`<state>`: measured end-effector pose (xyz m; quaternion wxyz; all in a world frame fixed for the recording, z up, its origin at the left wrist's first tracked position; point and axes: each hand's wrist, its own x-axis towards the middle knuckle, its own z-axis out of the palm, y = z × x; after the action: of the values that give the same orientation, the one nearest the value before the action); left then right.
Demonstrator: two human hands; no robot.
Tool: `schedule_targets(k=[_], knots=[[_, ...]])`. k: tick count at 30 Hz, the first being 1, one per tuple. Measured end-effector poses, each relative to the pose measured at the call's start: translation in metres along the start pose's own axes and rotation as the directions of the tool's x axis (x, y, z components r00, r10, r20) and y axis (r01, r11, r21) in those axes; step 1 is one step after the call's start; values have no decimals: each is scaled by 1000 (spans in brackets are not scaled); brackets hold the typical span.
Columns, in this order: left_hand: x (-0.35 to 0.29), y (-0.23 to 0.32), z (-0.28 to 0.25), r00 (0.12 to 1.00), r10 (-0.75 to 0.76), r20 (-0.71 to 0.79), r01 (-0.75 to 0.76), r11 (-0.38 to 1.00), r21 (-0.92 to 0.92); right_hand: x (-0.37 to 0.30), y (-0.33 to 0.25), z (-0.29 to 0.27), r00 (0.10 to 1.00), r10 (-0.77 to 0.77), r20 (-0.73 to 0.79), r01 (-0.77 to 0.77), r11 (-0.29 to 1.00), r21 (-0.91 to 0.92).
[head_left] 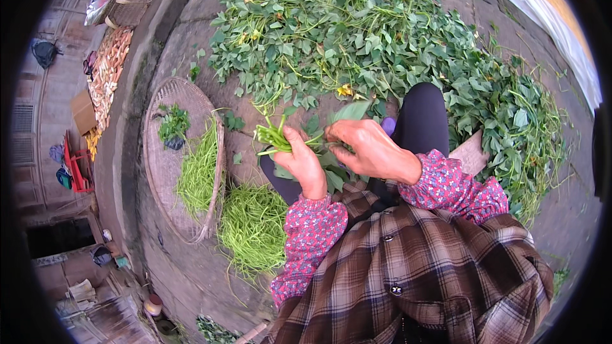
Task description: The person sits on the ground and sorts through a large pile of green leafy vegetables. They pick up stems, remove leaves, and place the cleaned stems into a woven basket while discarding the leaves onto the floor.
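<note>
My left hand (303, 162) is closed around a small bunch of green leaf stems (273, 137), their cut ends pointing left. Close on its right, my right hand (370, 148) has its fingers curled together, and a green leaf (350, 112), smeared by motion, sticks out above them. More leaves (335, 175) hang below and between the hands, over my lap. Beyond the hands spreads a large heap of leafy green vines (344, 32). To the left of my knees lies a pile of stripped green stems (254, 228).
A shallow woven basket (158, 172) at the left holds more stems (199, 175) and a leafy bunch (173, 122). Past a raised stone edge (131, 121) lie corn cobs (109, 79) and a red chair (78, 164). White sheeting (548, 19) borders the far right.
</note>
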<state>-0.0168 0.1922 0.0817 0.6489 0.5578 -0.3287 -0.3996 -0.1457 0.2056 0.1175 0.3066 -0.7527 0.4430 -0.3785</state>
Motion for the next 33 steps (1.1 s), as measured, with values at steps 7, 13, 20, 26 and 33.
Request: schedule_targets(k=[7, 13, 20, 26, 33], knots=[[0, 3, -2, 999, 29, 36, -28, 1000, -8, -1, -4, 4, 991, 102, 81, -118, 969, 218], [-10, 9, 2, 997, 31, 70, -40, 989, 141, -4, 0, 12, 992, 77, 100, -83, 995, 52], [13, 5, -17, 950, -312, 4, 277, 837, -472, -1, 37, -14, 819, 573, 2, -297, 422, 857], [3, 16, -6, 986, -164, -33, 151, 956, -253, 7, 12, -44, 991, 84, -103, -61, 975, 212], [-6, 26, 0, 993, -114, 28, 117, 961, -250, 5, 14, -5, 977, -43, 208, 68, 991, -116]])
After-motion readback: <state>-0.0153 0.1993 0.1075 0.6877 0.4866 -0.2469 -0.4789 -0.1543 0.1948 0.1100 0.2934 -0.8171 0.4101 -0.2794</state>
